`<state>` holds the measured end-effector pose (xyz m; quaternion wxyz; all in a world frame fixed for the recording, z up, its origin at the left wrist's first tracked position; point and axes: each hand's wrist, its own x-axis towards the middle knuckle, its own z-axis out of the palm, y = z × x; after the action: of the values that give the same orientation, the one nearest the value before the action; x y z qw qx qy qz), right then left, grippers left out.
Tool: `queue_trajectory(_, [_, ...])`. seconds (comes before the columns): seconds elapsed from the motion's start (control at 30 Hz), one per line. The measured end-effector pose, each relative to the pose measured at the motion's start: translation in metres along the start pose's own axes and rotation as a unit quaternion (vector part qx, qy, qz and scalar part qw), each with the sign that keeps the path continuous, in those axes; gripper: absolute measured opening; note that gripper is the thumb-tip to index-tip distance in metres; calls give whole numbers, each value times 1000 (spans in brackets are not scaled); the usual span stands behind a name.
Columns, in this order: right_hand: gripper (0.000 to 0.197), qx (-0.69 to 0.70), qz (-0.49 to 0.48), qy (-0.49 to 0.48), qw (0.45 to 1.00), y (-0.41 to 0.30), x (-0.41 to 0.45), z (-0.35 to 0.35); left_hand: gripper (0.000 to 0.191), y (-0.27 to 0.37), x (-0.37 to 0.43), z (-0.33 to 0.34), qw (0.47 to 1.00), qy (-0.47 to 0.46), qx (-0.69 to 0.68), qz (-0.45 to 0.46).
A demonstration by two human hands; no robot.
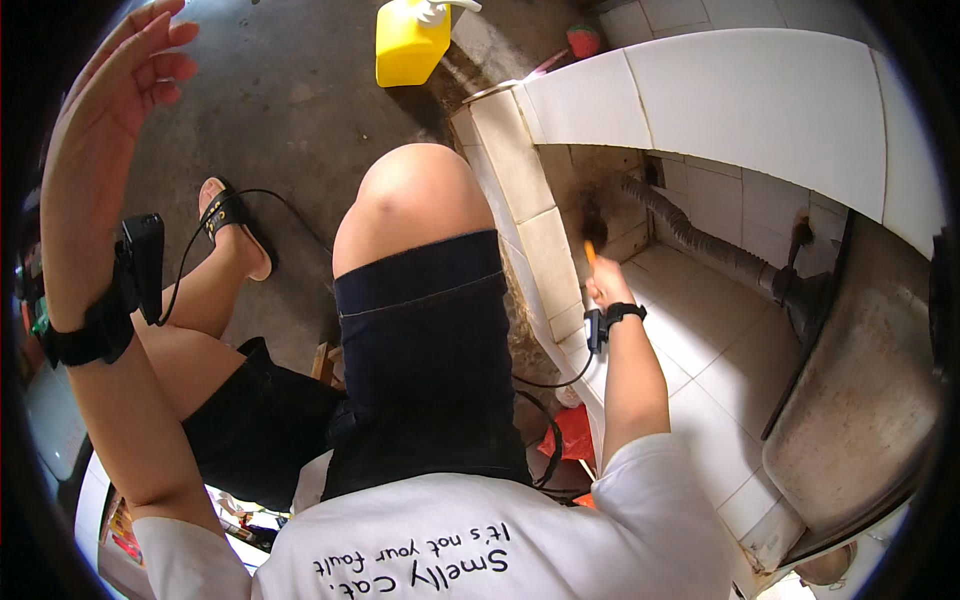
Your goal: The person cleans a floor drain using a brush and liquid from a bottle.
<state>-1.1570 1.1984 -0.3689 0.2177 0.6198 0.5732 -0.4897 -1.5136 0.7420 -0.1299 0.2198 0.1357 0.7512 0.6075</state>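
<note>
My right hand point(609, 281) reaches into a white-tiled recess under a counter. It grips an orange handle point(589, 251), which points at the recess's side wall point(619, 206). At the handle's far end is a dark patch; whether that is a brush head or soot on the tiles I cannot tell. My left hand point(112, 112) is raised at the upper left, away from the recess. Its fingers are loosely bent and apart, with nothing in them.
A grey corrugated drain hose point(690, 225) crosses the recess towards a stained basin underside point(855, 405). The tiled counter edge point(750, 90) overhangs the opening. A yellow jug point(411, 49) stands on the concrete floor point(292, 82). Cables run from both wrist devices; a red bag point(570, 435) lies low.
</note>
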Motion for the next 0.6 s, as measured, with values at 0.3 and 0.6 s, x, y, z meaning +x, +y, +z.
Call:
queue_trajectory(0.3, [20, -138, -117, 53, 982, 29, 36, 1, 34, 11, -10, -4, 999, 38, 9, -35])
queue_trajectory(0.6, [57, -211, -87, 44, 973, -49, 26, 42, 32, -16, 1, -4, 991, 80, 99, -45])
